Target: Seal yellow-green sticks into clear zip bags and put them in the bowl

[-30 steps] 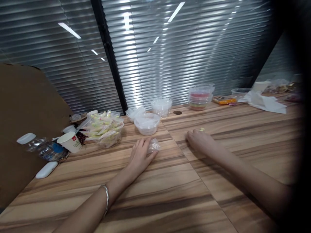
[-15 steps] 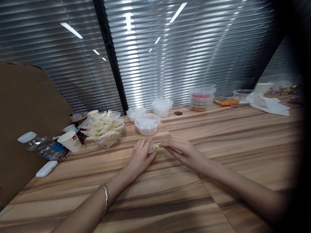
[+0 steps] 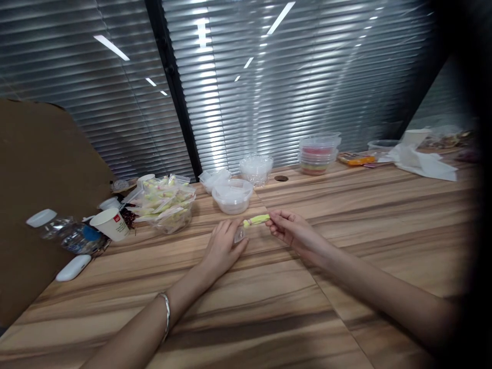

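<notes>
My left hand [image 3: 222,247] rests on the wooden table [image 3: 269,297], its fingers closed on a small clear wrapper [image 3: 240,235]. My right hand [image 3: 292,233] pinches one end of a thin yellow-green stick [image 3: 255,221] and holds it just above the table, its other end close to the wrapper. A clear bowl [image 3: 165,204] heaped with similar wrapped yellow-green sticks stands to the left, behind my left hand. A lidded clear tub [image 3: 232,196] sits just beyond both hands.
A paper cup [image 3: 111,224], a water bottle [image 3: 63,233] and a white case [image 3: 73,268] lie at the left beside a cardboard sheet [image 3: 34,179]. Stacked clear cups [image 3: 255,169], lidded tubs [image 3: 317,154] and white tissue [image 3: 421,163] line the back by the blinds.
My right hand came left from the table to the wrapper under my left hand, then drew back to the right with the yellow-green stick coming out of it.
</notes>
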`<state>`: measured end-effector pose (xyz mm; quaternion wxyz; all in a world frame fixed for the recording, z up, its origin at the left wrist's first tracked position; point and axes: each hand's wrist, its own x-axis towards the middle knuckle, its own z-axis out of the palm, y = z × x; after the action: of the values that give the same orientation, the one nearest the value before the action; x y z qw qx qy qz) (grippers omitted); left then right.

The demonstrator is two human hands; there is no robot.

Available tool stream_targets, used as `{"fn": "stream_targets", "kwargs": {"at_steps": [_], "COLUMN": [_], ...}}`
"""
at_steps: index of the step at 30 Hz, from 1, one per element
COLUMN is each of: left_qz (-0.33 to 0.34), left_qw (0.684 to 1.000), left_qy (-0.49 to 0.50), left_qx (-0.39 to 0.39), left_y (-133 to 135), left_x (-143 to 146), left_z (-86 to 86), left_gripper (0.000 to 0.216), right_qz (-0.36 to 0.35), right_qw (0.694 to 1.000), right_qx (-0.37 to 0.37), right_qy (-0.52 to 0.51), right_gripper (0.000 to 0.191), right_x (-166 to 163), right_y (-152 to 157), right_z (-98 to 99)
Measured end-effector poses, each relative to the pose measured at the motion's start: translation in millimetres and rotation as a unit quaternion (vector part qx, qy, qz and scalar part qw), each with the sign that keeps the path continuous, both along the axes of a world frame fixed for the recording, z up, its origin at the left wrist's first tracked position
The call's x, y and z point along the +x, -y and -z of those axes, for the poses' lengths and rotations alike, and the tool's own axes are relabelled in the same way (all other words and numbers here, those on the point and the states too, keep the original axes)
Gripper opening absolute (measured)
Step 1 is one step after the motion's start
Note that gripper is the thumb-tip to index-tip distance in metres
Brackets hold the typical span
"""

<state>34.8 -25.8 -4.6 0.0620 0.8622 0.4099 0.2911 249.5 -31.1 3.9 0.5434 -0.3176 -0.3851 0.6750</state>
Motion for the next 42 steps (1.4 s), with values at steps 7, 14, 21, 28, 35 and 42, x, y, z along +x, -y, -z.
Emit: {"fn": "stream_targets", "kwargs": {"at_steps": [7,14,21,28,35,42], "left_qz": [0.013,0.034,0.033,0.079,0.126,0.151], "left_qw": [1.000,0.999,0.998,0.991,0.977,0.967], "left_qy": [0.011,0.031,0.031,-0.022,-0.073,-0.097], "left_qx": [0.011,0.029,0.046,0.106,0.159,0.182], "left_y": [1,2,1,5,10,8], "left_x": [-2,-2,-3,1,1,1], "left_z": [-0.9,-2.2,-0.1,-1.1,-2.4,0.5], "left_gripper": [0.047,0.033,0.022,0.015,0.012,0.012], "right_qz": [-0.009,-0.032,0.002,0.049,0.041,0.062], "right_qw": [0.995,0.999,0.996,0.991,0.979,0.926], "right_qx": [-0.078,-0.027,0.033,0.068,0.131,0.234], "right_qy": [-0.056,0.009,0.088,0.108,0.149,0.290], "right_gripper": [0.013,0.019,0.030,0.030,0.020,0.020], "right_x": [1,-3,-7,-8,-7,-6], "right_y": [-5,-2,-1,-2,-5,-9], "right_z": [12.8,15.6,15.4,15.6,15.7,21.1]}}
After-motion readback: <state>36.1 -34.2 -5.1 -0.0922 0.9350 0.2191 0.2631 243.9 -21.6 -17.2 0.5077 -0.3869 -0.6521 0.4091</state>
